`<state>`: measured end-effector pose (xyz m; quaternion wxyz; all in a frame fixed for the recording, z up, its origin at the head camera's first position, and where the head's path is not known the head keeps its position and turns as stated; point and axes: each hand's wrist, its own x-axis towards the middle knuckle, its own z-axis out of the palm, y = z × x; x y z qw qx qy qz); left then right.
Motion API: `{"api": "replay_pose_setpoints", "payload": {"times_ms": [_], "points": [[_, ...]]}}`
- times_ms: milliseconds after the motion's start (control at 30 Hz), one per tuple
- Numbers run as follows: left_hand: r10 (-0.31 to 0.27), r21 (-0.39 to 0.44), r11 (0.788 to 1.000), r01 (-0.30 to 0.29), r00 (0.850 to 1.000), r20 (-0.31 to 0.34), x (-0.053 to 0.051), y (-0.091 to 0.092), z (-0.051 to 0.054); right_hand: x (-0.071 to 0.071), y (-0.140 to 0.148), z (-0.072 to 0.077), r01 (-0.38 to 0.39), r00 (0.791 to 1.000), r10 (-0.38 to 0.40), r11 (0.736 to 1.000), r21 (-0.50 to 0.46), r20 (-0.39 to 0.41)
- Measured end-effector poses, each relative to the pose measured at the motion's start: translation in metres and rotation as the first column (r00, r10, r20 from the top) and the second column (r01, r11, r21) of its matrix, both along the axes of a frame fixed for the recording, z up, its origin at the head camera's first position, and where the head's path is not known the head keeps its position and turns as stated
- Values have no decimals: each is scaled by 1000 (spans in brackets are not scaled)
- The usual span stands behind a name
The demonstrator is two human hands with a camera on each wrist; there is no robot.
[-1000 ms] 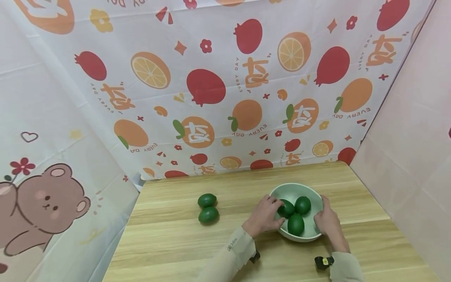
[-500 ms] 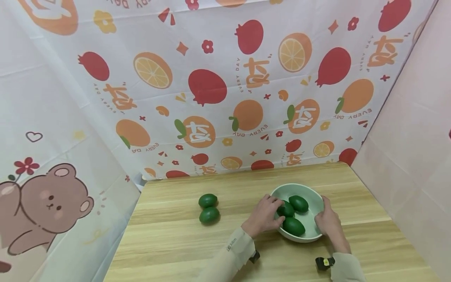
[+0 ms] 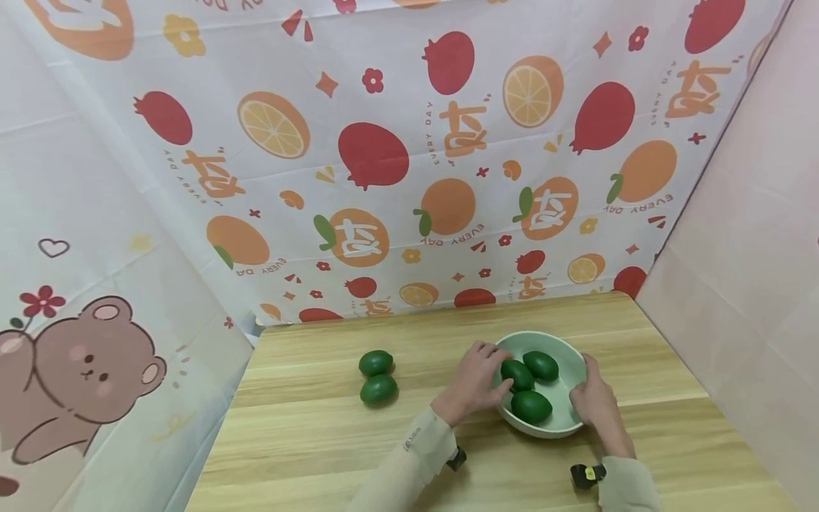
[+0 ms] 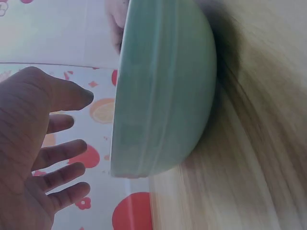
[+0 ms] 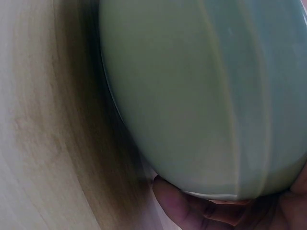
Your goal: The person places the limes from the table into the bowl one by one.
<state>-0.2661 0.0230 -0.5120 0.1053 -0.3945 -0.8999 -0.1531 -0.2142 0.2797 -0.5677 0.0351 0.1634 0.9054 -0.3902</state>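
Note:
A pale green bowl (image 3: 564, 392) stands on the table and holds three dark green, lemon-shaped fruits: one on the left (image 3: 517, 375), one at the back (image 3: 541, 366) and one in front (image 3: 532, 407). My right hand (image 3: 596, 398) grips the bowl's right side, with the thumb over the rim and fingers outside, some showing below the bowl wall (image 5: 192, 120) in the right wrist view. Above the bowl's left rim is my left hand (image 3: 473, 382), fingers spread and nothing held. The left wrist view shows its fingers (image 4: 62, 153) apart from the bowl.
Two more green fruits, a rear one (image 3: 375, 363) and a nearer one (image 3: 379, 390), lie side by side on the wooden table (image 3: 307, 441), left of the bowl. A fruit-print cloth (image 3: 384, 142) hangs behind the table, with pale cloths at both sides.
The fruits in the bowl turned and shifted a little left. My left hand has drawn slightly back leftward, off the left fruit. My right hand has kept its hold on the bowl.

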Motion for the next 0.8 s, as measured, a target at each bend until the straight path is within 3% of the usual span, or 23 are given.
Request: {"api": "replay_pose_setpoints", "payload": {"times_ms": [400,533,800], "points": [[50,80,996,-49,999,-12,-9,-27,5,0,-2,5,-3,1000,3,1000,-7,5],[71,82,994,-69,997,-26,-11,-37,9,0,-1,6,-5,1000,5,1000,-4,1],[94,79,992,-95,996,6,-13,-54,8,-1,0,7,-3,1000,3,1000,0,13]]}}
